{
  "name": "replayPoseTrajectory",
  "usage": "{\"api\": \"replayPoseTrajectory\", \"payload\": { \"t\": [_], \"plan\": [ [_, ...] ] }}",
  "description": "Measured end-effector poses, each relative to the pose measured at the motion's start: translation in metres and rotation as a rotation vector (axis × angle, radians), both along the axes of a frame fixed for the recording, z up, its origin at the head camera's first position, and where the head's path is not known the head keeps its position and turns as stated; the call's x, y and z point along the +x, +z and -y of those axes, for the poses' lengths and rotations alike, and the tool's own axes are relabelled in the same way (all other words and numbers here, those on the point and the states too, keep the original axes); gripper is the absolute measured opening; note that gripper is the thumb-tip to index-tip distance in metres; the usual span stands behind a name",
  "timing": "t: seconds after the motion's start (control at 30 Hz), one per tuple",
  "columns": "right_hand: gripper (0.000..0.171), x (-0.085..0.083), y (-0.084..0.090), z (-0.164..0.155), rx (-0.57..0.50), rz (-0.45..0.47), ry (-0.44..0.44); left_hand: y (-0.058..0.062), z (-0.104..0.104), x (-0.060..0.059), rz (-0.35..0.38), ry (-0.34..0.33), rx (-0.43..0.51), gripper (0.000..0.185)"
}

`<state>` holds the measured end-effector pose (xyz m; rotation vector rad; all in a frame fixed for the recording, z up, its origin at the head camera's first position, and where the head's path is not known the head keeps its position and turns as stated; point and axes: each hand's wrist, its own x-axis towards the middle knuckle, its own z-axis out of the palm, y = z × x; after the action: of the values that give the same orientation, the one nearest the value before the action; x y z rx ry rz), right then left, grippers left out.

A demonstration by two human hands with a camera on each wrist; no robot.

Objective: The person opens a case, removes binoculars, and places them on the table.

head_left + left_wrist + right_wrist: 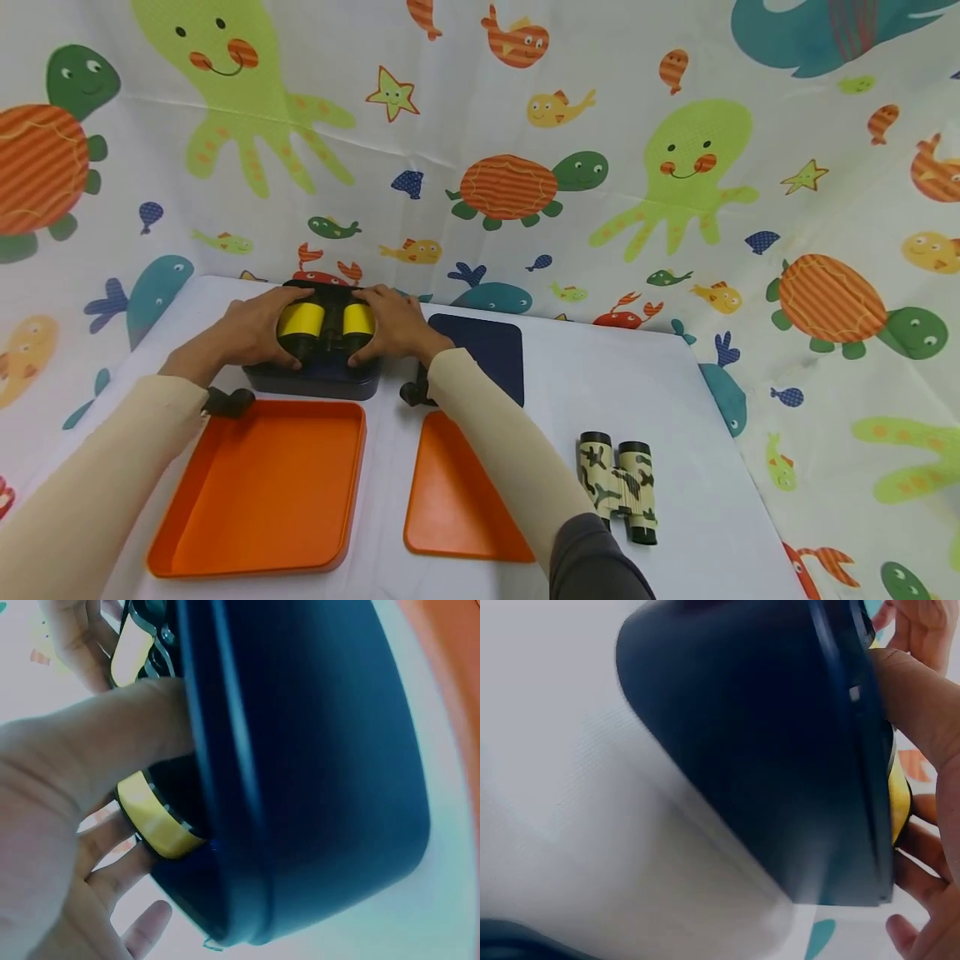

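Yellow and black binoculars sit at the mouth of a navy blue box at the back left of the table. On their left barrel my left hand keeps its grip, thumb at the near side and fingers beyond. My right hand holds the right barrel the same way. In the left wrist view, a yellow barrel band shows between thumb and fingers, beside the box wall. The right wrist view has the box wall hiding most of the binoculars. Their lower part is hidden inside the box.
An orange box lies in front of the navy one. Right of it are an orange lid and a navy lid, both partly under my right arm. Camouflage binoculars lie further right. A patterned cloth hangs behind the table.
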<state>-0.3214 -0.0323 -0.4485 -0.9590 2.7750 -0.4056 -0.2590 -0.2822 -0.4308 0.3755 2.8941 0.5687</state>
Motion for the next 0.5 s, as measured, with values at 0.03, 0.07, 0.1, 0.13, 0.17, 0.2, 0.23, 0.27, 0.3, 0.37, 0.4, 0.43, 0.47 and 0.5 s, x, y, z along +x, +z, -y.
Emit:
{"api": "replayPoseTrajectory", "payload": {
  "t": [0.03, 0.07, 0.1, 0.13, 0.17, 0.2, 0.23, 0.27, 0.3, 0.37, 0.4, 0.43, 0.47, 0.5],
  "plan": [
    [0.118, 0.000, 0.002, -0.001, -0.007, -0.003, 0.002, 0.003, 0.000, 0.001, -0.005, 0.001, 0.000, 0.120],
    [0.119, 0.001, 0.003, -0.001, -0.014, -0.007, 0.004, 0.006, -0.001, 0.002, -0.009, 0.001, 0.000, 0.120],
    [0.119, 0.001, 0.005, -0.002, -0.020, -0.011, 0.007, 0.008, -0.001, 0.003, -0.013, 0.004, 0.000, 0.121],
    [0.119, 0.001, 0.007, -0.003, -0.027, -0.016, 0.008, 0.011, -0.001, 0.003, -0.015, 0.006, 0.001, 0.121],
    [0.120, 0.001, 0.009, -0.003, -0.031, -0.020, 0.008, 0.013, -0.002, 0.004, -0.019, 0.006, 0.000, 0.122],
    [0.120, 0.002, 0.010, -0.004, -0.035, -0.022, 0.008, 0.015, -0.002, 0.005, -0.026, 0.008, 0.000, 0.123],
    [0.121, 0.002, 0.012, -0.005, -0.035, -0.027, 0.009, 0.017, -0.002, 0.006, -0.032, 0.008, -0.003, 0.123],
    [0.121, 0.003, 0.014, -0.006, -0.039, -0.030, 0.011, 0.018, -0.002, 0.006, -0.039, 0.007, -0.005, 0.123],
    [0.121, 0.003, 0.016, -0.006, -0.043, -0.031, 0.013, 0.020, -0.003, 0.007, -0.044, 0.007, -0.008, 0.124],
    [0.121, 0.004, 0.019, -0.008, -0.050, -0.035, 0.019, 0.022, -0.003, 0.008, -0.056, 0.003, -0.013, 0.124],
    [0.121, 0.005, 0.021, -0.008, -0.055, -0.037, 0.023, 0.023, -0.003, 0.008, -0.060, 0.003, -0.012, 0.123],
    [0.121, 0.005, 0.023, -0.009, -0.061, -0.039, 0.026, 0.024, -0.003, 0.008, -0.064, 0.002, -0.012, 0.124],
    [0.120, 0.006, 0.024, -0.010, -0.065, -0.043, 0.030, 0.025, -0.003, 0.009, -0.067, -0.001, -0.010, 0.124],
    [0.121, 0.006, 0.025, -0.011, -0.066, -0.047, 0.031, 0.026, -0.003, 0.009, -0.070, -0.001, -0.006, 0.124]
  ]
}}
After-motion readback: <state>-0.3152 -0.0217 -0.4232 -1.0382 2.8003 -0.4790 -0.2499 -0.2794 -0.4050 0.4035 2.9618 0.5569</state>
